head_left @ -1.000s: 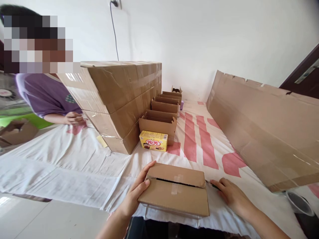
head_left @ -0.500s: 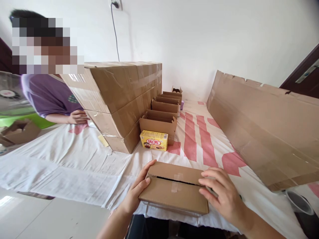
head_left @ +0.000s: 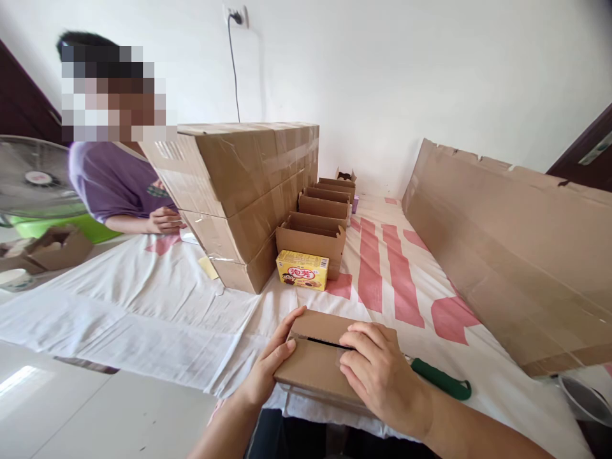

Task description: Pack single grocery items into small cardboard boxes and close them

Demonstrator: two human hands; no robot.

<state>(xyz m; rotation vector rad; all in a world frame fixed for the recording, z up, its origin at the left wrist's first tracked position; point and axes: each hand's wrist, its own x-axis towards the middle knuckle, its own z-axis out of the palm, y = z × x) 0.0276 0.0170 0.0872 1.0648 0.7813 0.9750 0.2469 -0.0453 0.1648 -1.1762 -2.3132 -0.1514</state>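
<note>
A small closed cardboard box [head_left: 310, 366] sits in front of me at the table's near edge, a narrow dark gap between its top flaps. My left hand [head_left: 270, 363] holds its left end, thumb on top and fingers along the far side. Bent fingers of my right hand [head_left: 375, 363] lie on the top across the gap, covering the spot where clear tape showed earlier. Whether they pinch anything is hidden. Right of the box lies a tool with a dark green handle [head_left: 442, 379], its other end mostly hidden behind my right hand.
A yellow snack box [head_left: 303, 271] stands before a row of open cardboard boxes [head_left: 310, 239]. Left of them rises a stack of taped cartons [head_left: 258, 172]; a cardboard panel [head_left: 507, 255] leans at right. Another person's hand [head_left: 165, 220] rests behind the stack.
My right hand has moved left from the box's right end onto the middle of its top. The green handle now shows. My left hand keeps its hold; the view has shifted slightly left.
</note>
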